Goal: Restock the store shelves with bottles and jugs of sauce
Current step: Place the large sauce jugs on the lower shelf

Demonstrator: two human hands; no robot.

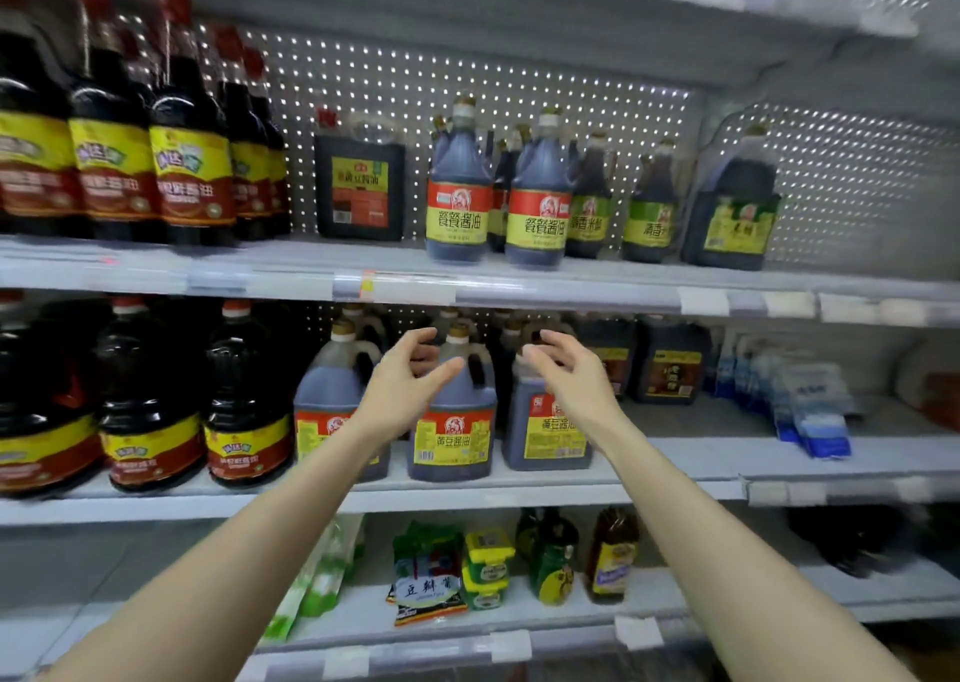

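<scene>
Forearms: left forearm (249,536) and right forearm (701,515) are lying stretched out straight, both angling inward toward the middle jug (452,421).
Left hand (408,380): is hovering in front of the middle jug's handle and shoulder, thumb pointing across its neck; grip apart, fingers loosely curved round nothing.
Right hand (569,375): is hovering just right of the middle jug, in front of the right jug (545,437), palm facing left; grip apart, holding nothing.
Contact: whether either hand is touching the middle jug, I cannot tell.
Middle jug: is standing upright at the front of the shelf (519,489), label facing out, between the left jug (324,390) and the right jug.
Why this pose: both hands are bracketing the middle jug's top, likely for squaring it up or lifting it two-handed, since a full jug is probably heavy.
Stock: more jugs are standing behind the middle jug; bottles (460,198) are lining the shelf above it.
</scene>
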